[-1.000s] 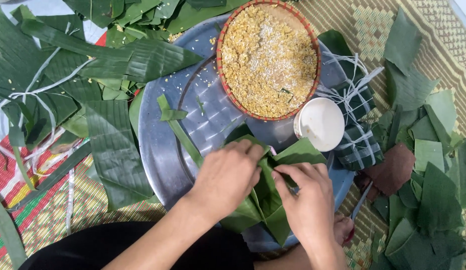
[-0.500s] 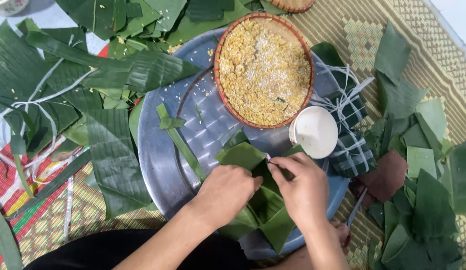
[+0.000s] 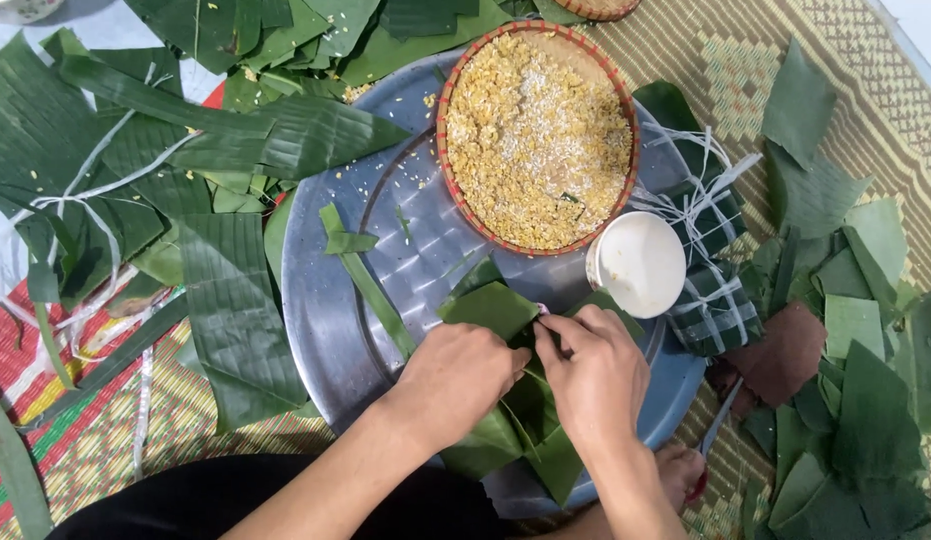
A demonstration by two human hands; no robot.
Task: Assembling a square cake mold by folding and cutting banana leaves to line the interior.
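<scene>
— Hands at work over a round metal tray (image 3: 325,330), head view, the only one I have: my left hand (image 3: 463,378) and right hand (image 3: 595,375) meet on a folded banana-leaf packet (image 3: 505,395) at the tray's near edge. What do you make of the grip?

— Both sets of fingers are curled down on the leaf. The left presses the folds flat from the side; the right pinches the upper flap (image 3: 497,308) near the middle, which reads to me as keeping the folds from springing back. Neither is loose.

— And the packet itself?

— Lying on the tray, right in front of me, leaf corners poking out below the wrists. I cannot see what, if anything, is inside.

— Why the rest so close?

— Reach, I judge. A woven basket of yellow grain mix (image 3: 535,140) sits on the tray's far side, a small white cup (image 3: 640,265) just beside it to the right. Tied leaf bundles (image 3: 710,270), bound in white string, are stacked at the tray's right rim, likely set aside out of the way.

— Around the tray?

— Long banana leaves (image 3: 185,200) and pale strips heaped to the left, cut leaf squares (image 3: 845,330) scattered on the woven mat (image 3: 745,70) to the right. A narrow leaf strip (image 3: 370,285) lies across the tray.
</scene>
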